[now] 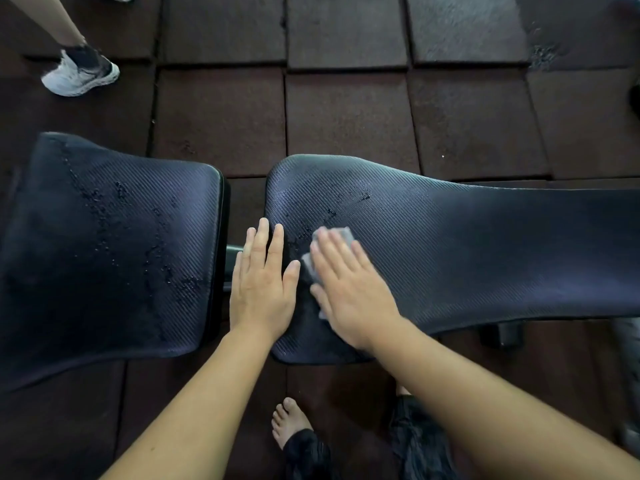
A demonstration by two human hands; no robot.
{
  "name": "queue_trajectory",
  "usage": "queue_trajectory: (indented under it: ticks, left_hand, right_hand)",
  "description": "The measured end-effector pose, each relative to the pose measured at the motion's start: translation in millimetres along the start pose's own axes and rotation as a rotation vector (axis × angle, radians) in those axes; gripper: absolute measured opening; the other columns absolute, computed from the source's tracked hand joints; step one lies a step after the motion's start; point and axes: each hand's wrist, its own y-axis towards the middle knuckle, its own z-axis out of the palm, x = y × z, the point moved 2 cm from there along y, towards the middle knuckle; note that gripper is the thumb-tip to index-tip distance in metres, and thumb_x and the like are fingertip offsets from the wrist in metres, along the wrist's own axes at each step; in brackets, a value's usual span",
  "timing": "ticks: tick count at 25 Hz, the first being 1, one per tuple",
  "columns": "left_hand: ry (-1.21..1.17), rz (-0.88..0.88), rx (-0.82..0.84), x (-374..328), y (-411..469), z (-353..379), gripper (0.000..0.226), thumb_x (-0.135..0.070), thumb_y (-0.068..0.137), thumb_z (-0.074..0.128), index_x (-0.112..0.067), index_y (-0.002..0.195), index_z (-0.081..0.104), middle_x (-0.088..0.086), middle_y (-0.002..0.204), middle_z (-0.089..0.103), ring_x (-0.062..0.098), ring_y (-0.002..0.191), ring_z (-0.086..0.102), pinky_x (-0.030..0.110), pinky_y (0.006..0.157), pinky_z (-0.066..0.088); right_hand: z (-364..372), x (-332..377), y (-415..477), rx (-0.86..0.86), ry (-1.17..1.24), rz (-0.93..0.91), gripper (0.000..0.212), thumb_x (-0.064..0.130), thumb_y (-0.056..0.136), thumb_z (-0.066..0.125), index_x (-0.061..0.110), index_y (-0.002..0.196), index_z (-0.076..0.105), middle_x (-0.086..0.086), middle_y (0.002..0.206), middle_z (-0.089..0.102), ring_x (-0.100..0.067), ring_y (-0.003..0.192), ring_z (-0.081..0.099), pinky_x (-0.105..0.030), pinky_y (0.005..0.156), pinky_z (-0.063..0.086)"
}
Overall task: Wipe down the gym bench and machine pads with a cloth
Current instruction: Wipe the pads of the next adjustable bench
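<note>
Head view.

- Long pad (485, 244): black, ribbed. Long axis runs left to right across the frame. Its wide end points left towards the seat pad (104, 244), and its right end is cut off by the frame edge. Wet speckles show near the wide end.
- Seat pad: same material, left of a narrow gap, speckled with droplets. Its left part is dark and hard to make out.
- Cloth (337, 235): grey, lying on the long pad's wide end under the right hand (349, 289). Only its edges show, beyond the fingertips and beside the thumb.
- Right hand: flat, fingers straight and close together, pressing on the cloth. Slightly blurred.
- Left hand (261, 285): flat, fingers straight and slightly spread, resting on the long pad's left edge beside the gap. It holds nothing.
- Bare foot (289, 420): on the floor tiles (346, 116), below the pad.
- White shoe (81, 74): upper left, its leg cut off by the frame.
</note>
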Motion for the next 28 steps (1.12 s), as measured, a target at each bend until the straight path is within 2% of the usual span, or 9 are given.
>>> queue_trajectory:
  ticks: [2,6,8,12,14,18,21,26,28]
  left_hand:
    - [-0.038,-0.005,0.006,0.5,9.4,-3.1,0.067,-0.047,0.106,0.033,-0.024,0.166,0.014,-0.005,0.174,-0.001,0.016,0.16,-0.002,0.047,0.129,0.013]
    - [-0.111,-0.05,0.027,0.1,27.5,-4.2,0.069,-0.051,0.105,0.03,-0.024,0.165,0.008,-0.007,0.174,-0.003,0.012,0.159,-0.005,0.041,0.13,0.008]
    - [-0.172,-0.08,0.04,-1.2,35.1,-2.9,0.07,-0.051,0.105,0.03,-0.024,0.165,0.005,-0.009,0.173,-0.002,0.01,0.159,-0.006,0.038,0.13,0.007]
    - [-0.302,-0.12,0.018,-6.5,49.2,-2.8,0.069,-0.045,0.108,0.035,-0.02,0.166,0.007,-0.006,0.174,0.004,0.009,0.159,0.0,0.031,0.128,0.005]
    - [-0.341,-0.136,0.013,-7.5,56.7,-4.2,0.068,-0.046,0.109,0.034,-0.019,0.166,0.008,-0.005,0.173,0.007,0.009,0.159,0.002,0.027,0.125,0.004]
    - [-0.401,-0.168,0.026,-9.1,61.5,-5.9,0.068,-0.048,0.109,0.032,-0.022,0.166,0.007,-0.008,0.173,0.008,0.006,0.158,0.004,0.025,0.122,0.006]
    - [-0.509,-0.194,0.022,-10.2,61.3,-7.6,0.07,-0.055,0.105,0.031,-0.026,0.166,0.011,-0.01,0.172,0.011,0.004,0.156,0.01,0.022,0.12,0.008]
    - [-0.624,-0.278,0.031,-7.9,59.8,-11.0,0.074,-0.063,0.098,0.026,-0.031,0.164,0.018,-0.01,0.17,0.019,0.005,0.154,0.018,0.02,0.117,0.013]
    - [-0.674,-0.281,0.032,-7.4,58.2,-11.7,0.073,-0.063,0.098,0.027,-0.031,0.164,0.02,-0.009,0.17,0.022,0.002,0.152,0.02,0.019,0.116,0.013]
  right_hand:
    - [-2.9,-30.7,-2.5,-0.01,0.0,-0.1,0.066,0.042,0.106,0.028,0.009,0.163,0.023,-0.009,0.172,0.012,-0.026,0.16,0.007,-0.048,0.128,0.013]
    - [-32.0,-141.7,63.6,-0.083,0.049,0.38,0.066,0.041,0.106,0.023,0.005,0.161,0.025,-0.017,0.17,0.018,-0.033,0.158,0.013,-0.055,0.126,0.016]
    - [-35.6,-131.2,94.0,-0.071,0.061,0.48,0.067,0.043,0.107,0.019,0.006,0.163,0.018,-0.015,0.172,0.01,-0.031,0.159,0.005,-0.05,0.129,0.008]
    - [-15.2,-24.3,68.1,-0.012,0.011,0.045,0.07,0.046,0.105,0.016,0.009,0.164,0.01,-0.012,0.173,0.001,-0.028,0.16,-0.005,-0.046,0.13,0.0]
    - [-12.0,-26.7,47.0,0.007,-0.02,-0.164,0.067,0.043,0.106,0.025,0.01,0.164,0.017,-0.009,0.173,0.008,-0.026,0.16,0.002,-0.044,0.129,0.004]
    - [-28.8,-103.7,99.8,-0.079,0.033,0.159,0.065,0.04,0.107,0.022,0.008,0.163,0.021,-0.013,0.172,0.014,-0.03,0.159,0.009,-0.044,0.128,0.006]
    - [-30.7,-71.1,129.6,-0.096,0.056,0.331,0.064,0.039,0.109,0.021,0.007,0.164,0.014,-0.015,0.172,0.008,-0.031,0.159,0.001,-0.046,0.129,0.003]
    - [-7.6,-0.1,70.5,-0.014,0.024,-0.252,0.066,0.035,0.103,0.033,0.008,0.162,0.024,-0.01,0.171,0.018,-0.028,0.159,0.01,-0.047,0.129,0.011]
    - [-14.1,-34.6,90.3,-0.046,0.004,-0.182,0.063,0.035,0.104,0.034,0.008,0.161,0.028,-0.011,0.17,0.021,-0.03,0.158,0.015,-0.052,0.128,0.016]
